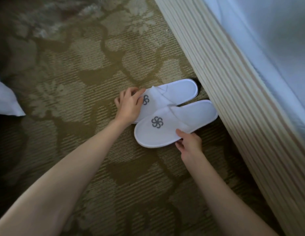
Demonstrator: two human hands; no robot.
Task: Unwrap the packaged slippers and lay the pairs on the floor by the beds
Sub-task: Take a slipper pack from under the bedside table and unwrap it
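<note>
The one camera sits on my head and looks steeply down along both forearms at the carpeted floor (66, 103) close below me. Its wide lens bends the bed skirt (230, 92) into a slant along the right edge. No second view shares this scene.

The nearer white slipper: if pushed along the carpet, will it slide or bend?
The nearer slipper looks thin and flat, so probably light and floppy. The ribbed carpet would likely drag on it, so it may buckle rather than glide.
</note>
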